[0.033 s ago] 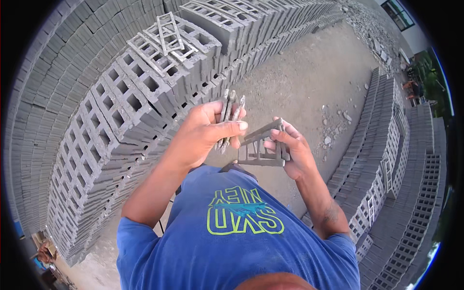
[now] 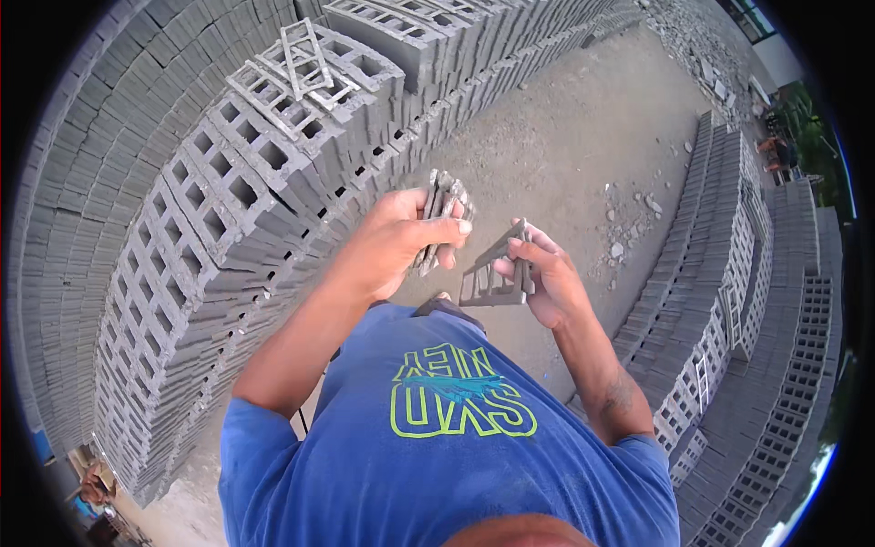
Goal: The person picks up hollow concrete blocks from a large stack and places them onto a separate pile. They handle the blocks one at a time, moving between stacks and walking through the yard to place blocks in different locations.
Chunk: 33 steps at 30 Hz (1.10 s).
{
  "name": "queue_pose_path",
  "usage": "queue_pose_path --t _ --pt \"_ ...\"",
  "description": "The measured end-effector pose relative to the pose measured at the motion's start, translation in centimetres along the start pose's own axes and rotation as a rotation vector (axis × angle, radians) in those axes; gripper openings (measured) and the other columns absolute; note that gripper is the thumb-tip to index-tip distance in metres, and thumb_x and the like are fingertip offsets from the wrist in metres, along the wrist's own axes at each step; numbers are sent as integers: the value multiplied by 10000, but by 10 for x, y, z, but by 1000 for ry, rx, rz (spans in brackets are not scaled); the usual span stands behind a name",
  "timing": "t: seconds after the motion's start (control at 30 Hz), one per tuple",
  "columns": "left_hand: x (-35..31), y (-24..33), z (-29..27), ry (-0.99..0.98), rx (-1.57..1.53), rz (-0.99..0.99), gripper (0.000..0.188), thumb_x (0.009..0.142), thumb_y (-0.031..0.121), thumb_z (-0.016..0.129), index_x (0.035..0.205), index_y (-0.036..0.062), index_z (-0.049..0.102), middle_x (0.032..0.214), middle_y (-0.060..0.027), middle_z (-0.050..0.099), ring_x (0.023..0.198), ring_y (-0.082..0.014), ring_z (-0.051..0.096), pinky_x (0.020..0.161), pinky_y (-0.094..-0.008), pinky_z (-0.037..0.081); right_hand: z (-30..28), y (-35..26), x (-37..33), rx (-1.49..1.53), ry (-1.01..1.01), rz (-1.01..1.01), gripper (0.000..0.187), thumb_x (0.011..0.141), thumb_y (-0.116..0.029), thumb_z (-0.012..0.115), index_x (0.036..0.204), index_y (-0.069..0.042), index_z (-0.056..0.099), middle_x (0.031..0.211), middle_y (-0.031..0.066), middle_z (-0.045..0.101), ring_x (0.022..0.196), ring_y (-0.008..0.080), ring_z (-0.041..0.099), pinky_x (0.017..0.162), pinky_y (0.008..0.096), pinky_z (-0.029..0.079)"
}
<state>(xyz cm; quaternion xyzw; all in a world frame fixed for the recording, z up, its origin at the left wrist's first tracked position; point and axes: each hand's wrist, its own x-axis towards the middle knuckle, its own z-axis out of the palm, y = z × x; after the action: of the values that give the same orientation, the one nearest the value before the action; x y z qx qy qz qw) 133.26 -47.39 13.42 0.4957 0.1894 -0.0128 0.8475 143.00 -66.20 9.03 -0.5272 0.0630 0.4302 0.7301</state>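
Note:
My left hand [image 2: 394, 239] is closed around a small bundle of thin, cement-crusted ladder-shaped frames [image 2: 441, 193], thumb across the front and the bars pointing up. To its right, my right hand [image 2: 551, 284] grips a grey ladder-shaped frame [image 2: 497, 297] by one end, thumb on top. Its rungs and openings show toward the left hand. Whether a second frame lies behind it, I cannot tell. A gap separates what the two hands hold. Both hands are in front of my blue shirt, above the ground.
A long stack of grey hollow concrete blocks [image 2: 219, 169] curves along my left, with a similar ladder-shaped frame [image 2: 305, 56] lying on top. More block rows [image 2: 697, 301] stand to the right. Rubble [image 2: 624, 223] lies on the dirt floor [image 2: 556, 137]. People are partly visible at both edges.
The bundle in my left hand has turned, so its frames show more of their faces. The frame in my right hand has tilted slightly and moved a little up. The whole view has shifted slightly.

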Motion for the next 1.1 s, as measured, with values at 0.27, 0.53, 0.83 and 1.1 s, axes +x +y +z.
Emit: queue_pose_path --t 0.27,0.53,0.83,1.1 --pt "135 -180 64 -348 200 -509 242 705 132 700 861 38 542 771 -64 587 650 -132 568 571 -247 414 -136 49 18 118 485 -150 362 824 -89 600 1154 -83 452 910 81 578 698 158 587 581 275 479" --pt "145 -232 119 -530 515 -553 359 655 130 724 956 26 559 849 -48 612 789 -139 581 748 -273 412 -192 65 -6 147 633 -80 237 874 -65 485 1105 -114 470 934 113 578 796 207 593 665 323 484" --pt "194 -265 107 -463 568 -426 447 595 183 720 953 -40 569 879 -131 635 802 -198 614 685 -311 474 -196 29 42 -1024 592 218 414 860 -110 489 1257 -44 392 882 152 631 809 195 621 698 282 485" --pt "256 -319 55 -390 806 -419 498 638 208 686 1037 -64 566 942 -194 632 880 -266 617 729 -322 480 -196 -13 88 -920 637 363 844 774 -169 657 1345 156 127 782 162 650 672 193 655 622 279 509"
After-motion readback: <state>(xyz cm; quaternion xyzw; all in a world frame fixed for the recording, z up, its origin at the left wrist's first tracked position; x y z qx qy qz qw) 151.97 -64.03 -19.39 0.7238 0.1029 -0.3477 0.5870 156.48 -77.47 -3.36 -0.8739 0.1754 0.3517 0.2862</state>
